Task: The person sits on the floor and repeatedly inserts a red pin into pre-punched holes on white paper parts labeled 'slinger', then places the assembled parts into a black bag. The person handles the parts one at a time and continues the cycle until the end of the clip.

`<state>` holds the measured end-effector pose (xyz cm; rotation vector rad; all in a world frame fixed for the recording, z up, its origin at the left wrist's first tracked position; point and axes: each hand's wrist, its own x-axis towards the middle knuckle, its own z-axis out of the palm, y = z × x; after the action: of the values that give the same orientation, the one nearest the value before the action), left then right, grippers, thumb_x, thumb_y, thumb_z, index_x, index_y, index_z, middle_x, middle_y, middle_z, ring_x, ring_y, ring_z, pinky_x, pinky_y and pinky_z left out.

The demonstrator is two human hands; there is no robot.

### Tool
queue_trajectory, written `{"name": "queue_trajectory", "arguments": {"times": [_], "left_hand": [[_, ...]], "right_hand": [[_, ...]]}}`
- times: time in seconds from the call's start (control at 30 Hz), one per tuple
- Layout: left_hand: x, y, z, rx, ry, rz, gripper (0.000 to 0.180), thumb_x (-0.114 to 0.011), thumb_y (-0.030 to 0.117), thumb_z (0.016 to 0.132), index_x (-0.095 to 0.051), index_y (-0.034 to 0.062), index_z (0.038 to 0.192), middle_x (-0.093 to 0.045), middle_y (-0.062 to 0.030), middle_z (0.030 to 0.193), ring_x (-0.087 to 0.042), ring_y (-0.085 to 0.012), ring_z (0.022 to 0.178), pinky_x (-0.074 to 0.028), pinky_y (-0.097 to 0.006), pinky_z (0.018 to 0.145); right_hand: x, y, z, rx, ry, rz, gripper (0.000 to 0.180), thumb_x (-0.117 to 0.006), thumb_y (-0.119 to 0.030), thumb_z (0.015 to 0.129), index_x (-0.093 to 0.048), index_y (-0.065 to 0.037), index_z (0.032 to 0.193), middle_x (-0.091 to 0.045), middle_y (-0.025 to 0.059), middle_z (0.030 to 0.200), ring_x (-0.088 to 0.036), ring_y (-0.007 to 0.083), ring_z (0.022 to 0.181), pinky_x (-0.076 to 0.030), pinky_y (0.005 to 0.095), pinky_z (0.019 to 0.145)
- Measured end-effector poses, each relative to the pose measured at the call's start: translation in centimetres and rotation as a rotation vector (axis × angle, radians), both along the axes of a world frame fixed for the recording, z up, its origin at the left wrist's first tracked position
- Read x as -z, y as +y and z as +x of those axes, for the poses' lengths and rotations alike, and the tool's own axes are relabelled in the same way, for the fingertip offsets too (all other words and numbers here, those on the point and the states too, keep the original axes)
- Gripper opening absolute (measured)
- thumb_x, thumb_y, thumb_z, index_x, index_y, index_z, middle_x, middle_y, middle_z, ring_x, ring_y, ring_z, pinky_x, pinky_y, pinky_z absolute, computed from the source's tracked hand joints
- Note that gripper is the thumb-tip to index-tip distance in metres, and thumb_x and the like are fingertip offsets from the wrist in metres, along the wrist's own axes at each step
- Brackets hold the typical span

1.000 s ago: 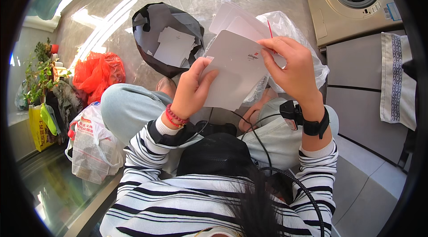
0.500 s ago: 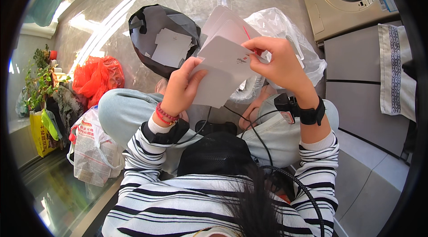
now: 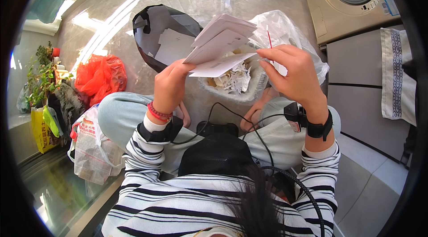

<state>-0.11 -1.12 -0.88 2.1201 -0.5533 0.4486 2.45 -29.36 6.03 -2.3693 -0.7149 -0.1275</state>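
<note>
My left hand (image 3: 170,86) grips the lower left edge of a stack of white paper sheets (image 3: 219,40), tilted nearly flat above my lap. My right hand (image 3: 290,70) pinches the right end of the bottom sheet in the stack. Right under the papers stands a white plastic bag (image 3: 285,34), open at the top, with crumpled paper scraps (image 3: 232,80) inside. A black bag (image 3: 166,36) with white sheets in it lies open on the floor just left of the stack.
A red plastic bag (image 3: 101,75) and a printed white bag (image 3: 91,148) lie at my left, by potted plants (image 3: 41,76). A washing machine (image 3: 352,1) and grey cabinets with a hanging towel (image 3: 397,76) stand at the right. Black cables cross my lap.
The paper stack has tipped from facing me to nearly flat and edge-on. My right hand slid down to the stack's right end, and the bag of scraps shows beneath.
</note>
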Motion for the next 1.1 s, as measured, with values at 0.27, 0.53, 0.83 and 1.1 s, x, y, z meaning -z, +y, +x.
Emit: {"name": "queue_trajectory", "arguments": {"times": [0.27, 0.53, 0.83, 1.1], "left_hand": [[-0.9, 1.4, 0.3, 0.195, 0.164, 0.089, 0.025, -0.056, -0.010, 0.079, -0.061, 0.0039, 0.098, -0.065, -0.0129, 0.092, -0.064, -0.0313, 0.077, -0.051, -0.029, 0.068], [-2.6, 2.6, 0.6, 0.064, 0.267, -0.041, 0.040, -0.066, -0.004, 0.080, -0.060, 0.0072, 0.118, -0.068, -0.0099, 0.094, -0.067, -0.0225, 0.079, -0.053, -0.028, 0.070], [-2.8, 5.1, 2.4, -0.060, -0.040, 0.260, 0.027, -0.076, 0.008, 0.076, -0.065, 0.0047, 0.100, -0.068, -0.0079, 0.088, -0.066, -0.0166, 0.078, -0.052, -0.027, 0.065], [0.8, 5.4, 2.1, -0.116, 0.214, -0.811, 0.039, -0.079, 0.006, 0.074, -0.061, 0.0055, 0.108, -0.064, -0.0037, 0.095, -0.062, -0.0132, 0.092, -0.049, -0.027, 0.078]], "right_hand": [[1.8, 0.2, 1.0, 0.119, -0.282, -0.054, 0.054, -0.081, -0.019, 0.068, -0.063, -0.002, 0.116, -0.067, 0.0160, 0.110, -0.063, 0.0310, 0.101, -0.049, 0.0346, 0.088], [6.0, 4.4, 1.3, 0.070, 0.567, 0.590, 0.023, -0.070, -0.014, 0.084, -0.067, 0.004, 0.098, -0.069, 0.0056, 0.082, -0.059, 0.0073, 0.074, -0.049, 0.0255, 0.067], [8.3, 7.0, 0.9, -0.040, 0.652, 0.829, 0.022, -0.069, -0.016, 0.088, -0.067, 0.004, 0.096, -0.068, 0.0027, 0.085, -0.061, 0.0085, 0.076, -0.049, 0.0244, 0.067], [9.2, 8.0, 2.1, 0.034, 0.414, 0.819, 0.016, -0.071, -0.010, 0.085, -0.069, 0.001, 0.097, -0.069, 0.0023, 0.085, -0.060, 0.0079, 0.076, -0.049, 0.0244, 0.068]]}}
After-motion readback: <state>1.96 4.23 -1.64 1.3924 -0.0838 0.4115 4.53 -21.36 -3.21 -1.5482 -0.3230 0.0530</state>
